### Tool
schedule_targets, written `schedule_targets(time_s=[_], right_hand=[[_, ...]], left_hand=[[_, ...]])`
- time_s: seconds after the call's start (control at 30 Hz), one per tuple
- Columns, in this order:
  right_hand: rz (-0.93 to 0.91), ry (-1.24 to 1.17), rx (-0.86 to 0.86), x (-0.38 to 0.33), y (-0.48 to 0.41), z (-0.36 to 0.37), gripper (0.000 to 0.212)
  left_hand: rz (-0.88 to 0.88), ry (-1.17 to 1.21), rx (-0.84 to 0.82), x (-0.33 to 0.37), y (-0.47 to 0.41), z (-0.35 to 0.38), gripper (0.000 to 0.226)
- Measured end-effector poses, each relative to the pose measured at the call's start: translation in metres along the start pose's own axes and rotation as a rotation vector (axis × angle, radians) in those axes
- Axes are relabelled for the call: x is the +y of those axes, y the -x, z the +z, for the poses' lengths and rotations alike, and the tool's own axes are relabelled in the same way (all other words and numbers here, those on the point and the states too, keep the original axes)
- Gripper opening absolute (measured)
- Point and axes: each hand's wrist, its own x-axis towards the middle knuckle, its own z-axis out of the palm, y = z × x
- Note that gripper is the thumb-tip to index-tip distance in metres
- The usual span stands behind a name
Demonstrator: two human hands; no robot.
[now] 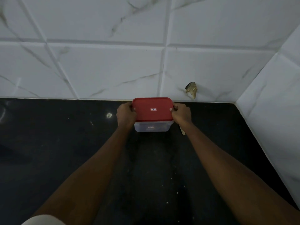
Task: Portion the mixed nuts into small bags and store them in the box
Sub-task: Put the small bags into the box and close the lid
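1. Black speckled worktop (65,159), seen from above, with a white marble-look tiled wall (100,65) along its back and right edges.
2. Box (153,127): clear plastic tub w/ red lid (152,114) on top. It sits at the back edge of the worktop, close to the wall, approx. mid-width and left of the back-right corner. Contents can't be made out through the cloudy side.
3. Small white sticker (153,109) at the lid's centre; a small label (150,127) on the tub's front face.
4. Left hand (125,113) grips the lid's left end, thumb on top, fingers curled round the edge.
5. Right hand (181,112) grips the lid's right end the same way, thumb on top.
6. Both forearms reach in from the front edge; a pale sleeve (43,220) shows at the front-left.
7. Pale thin stick (183,131) lies just right of the box, partly hidden by the right forearm; can't tell what it is.
8. Ragged hole (191,90) in the wall tile, above the back edge and right of the box.
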Motion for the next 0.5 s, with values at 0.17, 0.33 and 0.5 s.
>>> schedule_targets(time_s=[0.17, 0.33, 0.5], right_hand=[[-0.018, 0.022, -0.022, 0.001, -0.001, -0.001, 0.036], [-0.04, 0.09, -0.024, 0.002, 0.001, 0.002, 0.035], [-0.084, 0.197, -0.067, 0.0, -0.001, 0.004, 0.03]], left_hand=[[0.057, 0.005, -0.015, -0.007, 0.003, 0.001, 0.03], [0.127, -0.097, -0.044, -0.009, 0.002, 0.003, 0.03], [0.183, -0.371, -0.16, -0.005, 0.0, 0.011, 0.05]])
